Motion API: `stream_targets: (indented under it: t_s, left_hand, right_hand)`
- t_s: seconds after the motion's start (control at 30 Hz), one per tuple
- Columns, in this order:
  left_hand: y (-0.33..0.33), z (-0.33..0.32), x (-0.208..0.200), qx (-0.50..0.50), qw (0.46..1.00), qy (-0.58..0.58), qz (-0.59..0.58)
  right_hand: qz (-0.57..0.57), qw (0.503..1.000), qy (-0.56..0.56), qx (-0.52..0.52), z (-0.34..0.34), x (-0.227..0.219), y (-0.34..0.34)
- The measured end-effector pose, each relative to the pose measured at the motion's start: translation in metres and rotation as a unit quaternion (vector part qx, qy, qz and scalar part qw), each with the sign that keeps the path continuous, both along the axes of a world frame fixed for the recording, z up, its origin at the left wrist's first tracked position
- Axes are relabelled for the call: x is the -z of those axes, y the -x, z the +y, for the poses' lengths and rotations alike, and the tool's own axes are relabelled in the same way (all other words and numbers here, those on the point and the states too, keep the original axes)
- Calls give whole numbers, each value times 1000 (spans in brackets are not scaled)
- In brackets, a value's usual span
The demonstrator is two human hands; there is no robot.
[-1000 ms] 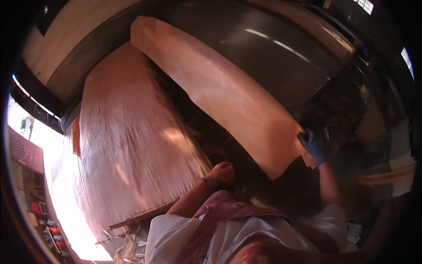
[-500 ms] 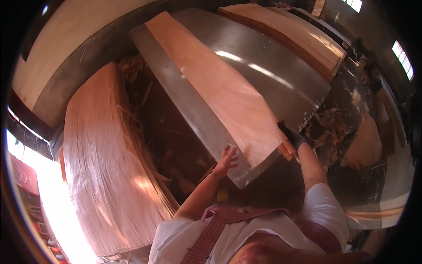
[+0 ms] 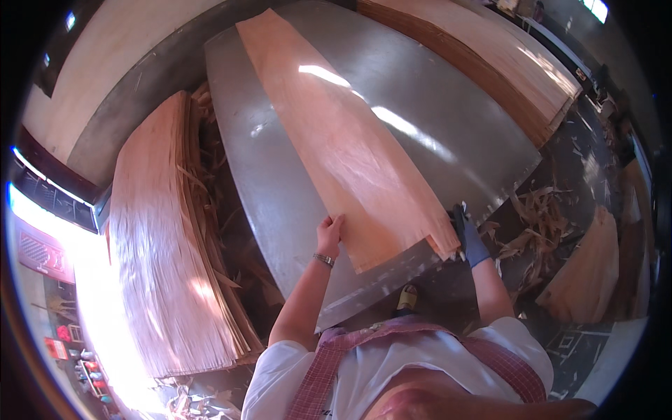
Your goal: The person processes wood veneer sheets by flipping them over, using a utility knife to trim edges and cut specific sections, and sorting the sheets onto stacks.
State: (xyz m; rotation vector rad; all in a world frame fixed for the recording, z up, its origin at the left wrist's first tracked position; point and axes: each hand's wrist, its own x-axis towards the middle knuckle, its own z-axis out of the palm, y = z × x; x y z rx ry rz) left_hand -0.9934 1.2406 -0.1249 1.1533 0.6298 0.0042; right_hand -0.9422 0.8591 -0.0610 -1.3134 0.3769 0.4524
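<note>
The biggest thing in front of us is the grey metal table (image 3: 280,189), a broad sheet-steel surface that runs from our waist away toward the top of the view. To our left stands a tall stack of veneer sheets (image 3: 168,245), its frayed edges turned toward the table, and on the far right edge of the table sits a 2nd stack of veneer (image 3: 490,63). Loose wood scraps (image 3: 525,224) litter the floor to our right.

Lying flat on the table is 1 long veneer sheet (image 3: 343,140), pale orange, its near end just short of the table's near edge and its far end reaching the top of the table. Our left hand (image 3: 329,234), bare with a metal bracelet (image 3: 323,260) at the wrist, has its fingers curled over the sheet's near left edge. Our right hand (image 3: 467,234), in a dark blue glove, grips the near right corner; we cannot tell how tightly either hand is closed, but both have hold of the sheet.

We judge that we are at the laying-down step: the sheet rests on the table and we are squaring it. The next move, as we read it, calls for an even pull or push from both hands so the thin, splitting near edge does not tear, keeping the sheet flat and lined up with the table's long side.
</note>
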Motion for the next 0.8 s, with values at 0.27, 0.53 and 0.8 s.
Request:
stream_targets:
  t_s: [0.27, 0.53, 0.8]
  left_hand:
    - [-96, -112, -50, 13, 1000, -13, 19]
    - [-90, -97, -31, -29, 996, -80, 16]
    - [-101, -100, -41, -16, 997, -12, -71]
  right_hand:
    - [-342, 722, 575, -176, -188, 129, -25]
    - [-252, 775, 522, -253, -207, 56, 128]
    - [-277, 724, 599, -201, -118, 16, 79]
